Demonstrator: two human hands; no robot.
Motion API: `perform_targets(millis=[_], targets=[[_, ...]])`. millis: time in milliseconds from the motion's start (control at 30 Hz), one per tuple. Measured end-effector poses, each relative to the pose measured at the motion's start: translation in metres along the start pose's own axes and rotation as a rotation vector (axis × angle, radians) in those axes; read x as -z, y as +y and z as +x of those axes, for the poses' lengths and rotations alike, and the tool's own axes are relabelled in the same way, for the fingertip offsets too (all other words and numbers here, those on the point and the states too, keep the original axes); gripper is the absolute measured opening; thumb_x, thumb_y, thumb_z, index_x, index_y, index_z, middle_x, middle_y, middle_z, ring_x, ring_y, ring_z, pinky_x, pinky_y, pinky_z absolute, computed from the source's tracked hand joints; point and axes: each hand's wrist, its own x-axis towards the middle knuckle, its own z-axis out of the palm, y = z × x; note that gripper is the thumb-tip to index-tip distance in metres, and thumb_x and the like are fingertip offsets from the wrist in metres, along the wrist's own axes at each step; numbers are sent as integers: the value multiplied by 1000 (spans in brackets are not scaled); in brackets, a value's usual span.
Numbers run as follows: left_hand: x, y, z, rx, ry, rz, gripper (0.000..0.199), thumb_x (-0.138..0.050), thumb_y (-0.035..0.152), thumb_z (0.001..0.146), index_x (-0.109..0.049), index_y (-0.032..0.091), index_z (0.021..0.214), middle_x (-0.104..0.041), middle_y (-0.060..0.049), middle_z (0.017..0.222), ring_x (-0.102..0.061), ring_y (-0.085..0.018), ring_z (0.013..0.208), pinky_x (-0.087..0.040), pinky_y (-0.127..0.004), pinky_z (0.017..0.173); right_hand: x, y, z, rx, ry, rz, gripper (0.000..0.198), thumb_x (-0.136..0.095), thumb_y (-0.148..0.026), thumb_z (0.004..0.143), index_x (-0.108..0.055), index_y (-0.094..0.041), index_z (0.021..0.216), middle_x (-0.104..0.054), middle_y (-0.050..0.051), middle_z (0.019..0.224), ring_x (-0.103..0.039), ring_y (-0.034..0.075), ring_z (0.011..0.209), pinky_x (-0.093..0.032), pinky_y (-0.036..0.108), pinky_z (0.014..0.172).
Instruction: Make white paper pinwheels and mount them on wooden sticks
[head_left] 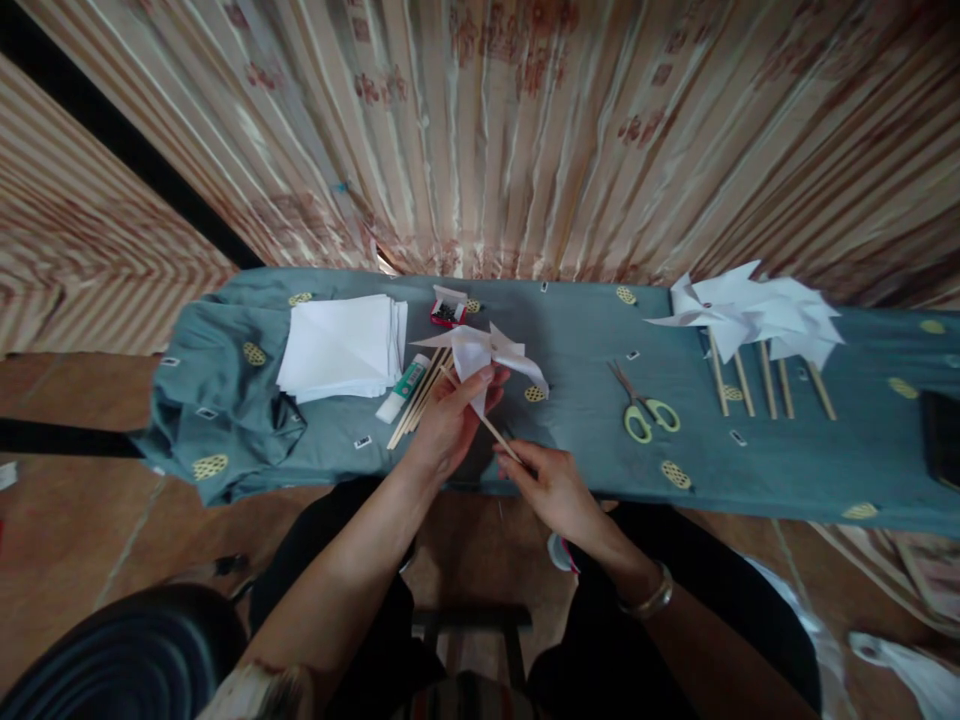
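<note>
- The held pinwheel [491, 347] was thin white paper, matt and smooth between its folds.
- The held stick [496, 434] looked like plain wood, smooth and matt.
- The loose sticks [417, 408] had the same pale wooden look.
- The paper stack [337, 345] was smooth and matt.
- The glue stick [403, 388] appeared to be smooth plastic.
- The small box [448, 321] looked like thin card.
- The scissors [636, 404] joined metal blades to plastic handles.
- The tablecloth [577, 410] was matt cloth, rumpled at one end.
- The curtain [480, 140] was pleated cloth with a faint sheen.
- The bracelet [657, 598] was glossy metal.
</note>
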Motion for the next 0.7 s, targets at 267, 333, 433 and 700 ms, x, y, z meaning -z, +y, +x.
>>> perform_targets(millis=[267, 333, 433, 700], targets=[[26, 2, 3, 139, 105, 1, 21, -70, 30, 76, -66, 16, 91, -71, -5, 90, -68, -21, 91, -49, -35, 87, 60, 28, -15, -85, -456, 44, 41, -48, -48, 90, -69, -17, 75, -67, 2, 65, -59, 11, 60, -43, 23, 59], [33, 1, 3, 161, 144, 37, 17, -70, 25, 76, -65, 15, 89, -70, -5, 86, -68, -19, 83, -51, -35, 86, 76, 33, -18, -145, -495, 162, 44, -50, -55, 88, -71, -17, 84, -69, 4, 71, -59, 11, 61, -45, 23, 59], [41, -1, 3, 179, 195, 76, 12, -68, 17, 75, -65, 14, 87, -69, -4, 83, -66, -15, 74, -53, -34, 83, 87, 34, -21, -225, -465, 322, 47, -57, -58, 83, -70, -15, 96, -71, 5, 76, -58, 11, 63, -47, 24, 61], [47, -3, 3, 141, 233, 89, 19, -65, 10, 74, -66, 20, 90, -69, -1, 89, -65, -12, 77, -56, -28, 78, 68, 50, -7, -222, -60, 238, 47, -54, -58, 83, -70, -15, 96, -71, 6, 74, -59, 14, 61, -49, 28, 59]])
